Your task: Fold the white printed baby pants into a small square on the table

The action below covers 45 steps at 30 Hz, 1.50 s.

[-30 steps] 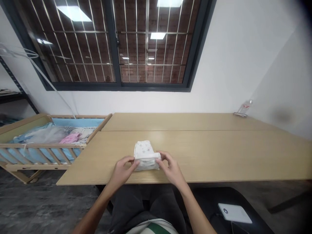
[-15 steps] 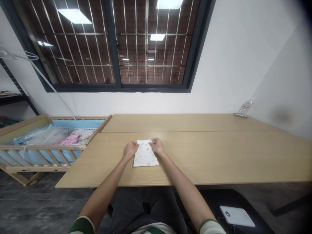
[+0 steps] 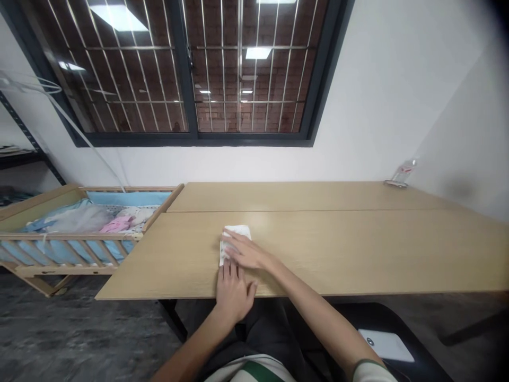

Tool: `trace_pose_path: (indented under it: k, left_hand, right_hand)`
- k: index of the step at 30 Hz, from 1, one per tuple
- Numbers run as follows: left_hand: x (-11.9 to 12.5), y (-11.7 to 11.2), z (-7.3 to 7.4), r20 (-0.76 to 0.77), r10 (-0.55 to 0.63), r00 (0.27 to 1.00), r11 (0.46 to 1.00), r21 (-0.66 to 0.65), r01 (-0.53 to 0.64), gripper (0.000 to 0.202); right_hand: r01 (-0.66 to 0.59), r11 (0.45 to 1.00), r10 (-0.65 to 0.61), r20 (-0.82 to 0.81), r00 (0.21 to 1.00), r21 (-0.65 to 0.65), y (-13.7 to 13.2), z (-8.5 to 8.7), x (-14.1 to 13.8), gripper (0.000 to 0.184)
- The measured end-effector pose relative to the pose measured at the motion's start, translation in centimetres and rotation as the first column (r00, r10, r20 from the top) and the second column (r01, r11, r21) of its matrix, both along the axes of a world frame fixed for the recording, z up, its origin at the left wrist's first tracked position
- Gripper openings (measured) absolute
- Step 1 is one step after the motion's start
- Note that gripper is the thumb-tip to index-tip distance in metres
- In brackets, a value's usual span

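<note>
A white folded cloth with a faint small print lies flat on the wooden table. Across its middle rests my right hand, palm down with the fingers stretched toward the left. My left hand lies at the cloth's near edge, fingers straight and pointing away from me, their tips touching or just over that edge. Between them, the hands cover much of the cloth, so its right part and near edge are mostly hidden.
To the left stands a wooden crib with blue lining and a pink cloth inside. A clear plastic bottle is at the table's far right corner. A white phone-like device lies on a black chair below the table edge.
Both hands have let go of the cloth's far corners. My right hand has moved left onto the cloth and lies flat; my left hand has come back to its near edge. The view has tilted slightly.
</note>
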<state>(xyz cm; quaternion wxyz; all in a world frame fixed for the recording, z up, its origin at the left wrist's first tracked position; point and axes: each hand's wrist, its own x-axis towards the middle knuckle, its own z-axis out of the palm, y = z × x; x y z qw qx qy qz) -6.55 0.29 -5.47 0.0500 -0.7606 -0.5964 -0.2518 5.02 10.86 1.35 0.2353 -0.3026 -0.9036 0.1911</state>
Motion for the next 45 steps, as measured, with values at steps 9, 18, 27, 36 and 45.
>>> trace_pose_path:
  k: [9,18,27,36,45]
  left_hand:
    - [0.4,-1.3,-2.4,-0.021,0.046,0.999,0.998,0.040,-0.045,0.063]
    - [0.4,-0.9,-2.9,-0.013,0.054,0.998,0.996,0.071,-0.053,0.063]
    - [0.4,-0.7,-2.5,-0.041,0.058,0.997,0.997,0.062,-0.055,0.057]
    - [-7.0,3.8,-0.9,0.016,-0.270,0.963,0.959,-0.088,0.270,0.033]
    - [-8.8,6.5,0.5,0.186,-0.384,0.905,0.903,-0.130,0.410,0.030]
  right_hand:
    - [-0.183,0.960,0.223,0.179,0.958,-0.211,-0.8,-3.9,-0.8,0.050]
    - [0.029,0.999,-0.015,0.284,0.959,-0.045,8.0,-5.3,0.6,0.054]
    - [0.094,0.995,-0.103,0.259,0.960,0.046,8.7,-4.9,0.8,0.063]
    - [0.158,0.985,-0.160,-0.019,0.987,-0.071,2.8,-2.5,4.8,0.035]
    - [0.047,0.989,-0.032,0.107,0.994,-0.143,-2.3,-2.8,7.2,0.085]
